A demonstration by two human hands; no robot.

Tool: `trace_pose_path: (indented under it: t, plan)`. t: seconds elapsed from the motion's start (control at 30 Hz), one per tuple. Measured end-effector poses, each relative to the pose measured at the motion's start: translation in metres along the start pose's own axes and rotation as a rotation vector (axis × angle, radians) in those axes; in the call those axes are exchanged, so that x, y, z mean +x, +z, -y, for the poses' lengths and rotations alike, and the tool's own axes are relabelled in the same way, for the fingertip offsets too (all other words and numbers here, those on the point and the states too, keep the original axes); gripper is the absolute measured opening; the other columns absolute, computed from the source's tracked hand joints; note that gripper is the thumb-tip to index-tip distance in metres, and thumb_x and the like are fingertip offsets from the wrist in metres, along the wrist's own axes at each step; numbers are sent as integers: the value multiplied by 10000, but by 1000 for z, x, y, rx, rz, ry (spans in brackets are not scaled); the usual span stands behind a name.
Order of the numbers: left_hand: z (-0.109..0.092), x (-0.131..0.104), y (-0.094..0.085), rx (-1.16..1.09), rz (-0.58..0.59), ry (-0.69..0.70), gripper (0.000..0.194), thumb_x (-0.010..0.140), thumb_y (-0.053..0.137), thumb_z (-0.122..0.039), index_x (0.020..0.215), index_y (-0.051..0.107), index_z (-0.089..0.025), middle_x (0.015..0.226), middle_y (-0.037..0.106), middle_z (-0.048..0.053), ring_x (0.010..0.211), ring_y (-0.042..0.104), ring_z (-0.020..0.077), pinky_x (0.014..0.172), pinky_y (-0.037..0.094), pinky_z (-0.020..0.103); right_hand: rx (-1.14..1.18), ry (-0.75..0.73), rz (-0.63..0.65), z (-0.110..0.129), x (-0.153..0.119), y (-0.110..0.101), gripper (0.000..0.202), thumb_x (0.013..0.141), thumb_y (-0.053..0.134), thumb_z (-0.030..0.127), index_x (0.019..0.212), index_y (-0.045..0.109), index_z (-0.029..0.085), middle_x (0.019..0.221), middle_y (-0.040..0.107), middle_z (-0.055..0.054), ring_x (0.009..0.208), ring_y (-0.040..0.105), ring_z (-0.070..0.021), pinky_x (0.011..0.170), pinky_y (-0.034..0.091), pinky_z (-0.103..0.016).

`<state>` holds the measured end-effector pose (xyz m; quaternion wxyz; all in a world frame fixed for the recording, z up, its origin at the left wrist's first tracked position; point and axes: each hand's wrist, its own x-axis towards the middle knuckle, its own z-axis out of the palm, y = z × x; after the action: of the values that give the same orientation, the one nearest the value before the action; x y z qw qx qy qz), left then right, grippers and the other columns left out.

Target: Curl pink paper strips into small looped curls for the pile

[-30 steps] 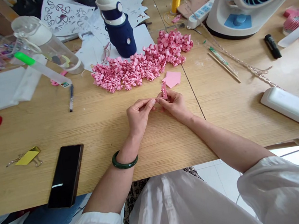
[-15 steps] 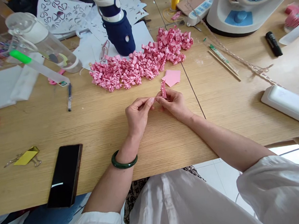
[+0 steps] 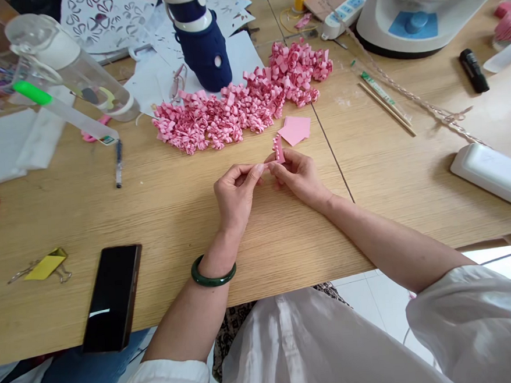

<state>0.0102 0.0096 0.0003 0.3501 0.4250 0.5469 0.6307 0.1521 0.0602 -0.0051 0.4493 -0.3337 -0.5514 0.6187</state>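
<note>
A small pink paper piece with a curled, fringed edge (image 3: 278,148) stands up from the fingers of my right hand (image 3: 298,175), which is closed on it. My left hand (image 3: 236,194), with a green bangle (image 3: 213,273) on its wrist, pinches the end of a thin pink strip that stretches across to the right fingertips. The fingertips of both hands are close together above the table. Just beyond them lie flat pink paper pieces (image 3: 295,130). Behind those, a long heap of curled pink paper pieces (image 3: 228,114) spreads across the table.
A navy bottle (image 3: 204,49) stands behind the heap, with a clear bottle (image 3: 94,80) to its left. A phone (image 3: 112,298) lies near the front edge, beside a binder clip (image 3: 59,266). At right are a fan (image 3: 400,12), thin sticks (image 3: 387,109) and a black marker (image 3: 473,71).
The fingertips have drawn slightly apart, and more of the thin pink strip shows between them. The view has shifted slightly.
</note>
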Motion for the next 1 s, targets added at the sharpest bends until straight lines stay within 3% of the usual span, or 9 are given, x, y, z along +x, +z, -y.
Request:
trace_pose_path:
  t: [0.23,0.5,0.73,1.0]
  plan:
    - [1,1,0,-7,-17,-22,153,832,836,-345,774,815,-206,759,791,3,623,649,107,668,533,250,8,-28,-25,-6,1,-1,632,761,791,795,803,613,190,705,595,31,521,496,-62,460,510,-213]
    - [3,0,1,-35,-9,-15,177,774,901,-351,748,796,-211,756,777,4,675,672,123,678,553,255,18,-21,-31,-4,1,-1,594,761,823,753,828,650,189,727,622,28,532,506,-66,481,522,-216]
    - [6,2,0,-15,-69,-25,294,762,900,-454,712,744,-210,704,726,-12,616,637,114,613,551,249,12,-41,-38,-1,0,-1,598,834,725,788,846,686,191,763,629,22,540,519,-60,492,497,-207]
    - [3,0,0,-31,35,5,296,776,908,-468,758,761,-212,746,749,-7,645,673,125,657,577,259,52,-9,-88,3,0,-2,650,799,717,831,779,663,183,744,636,8,521,530,-68,492,530,-218]
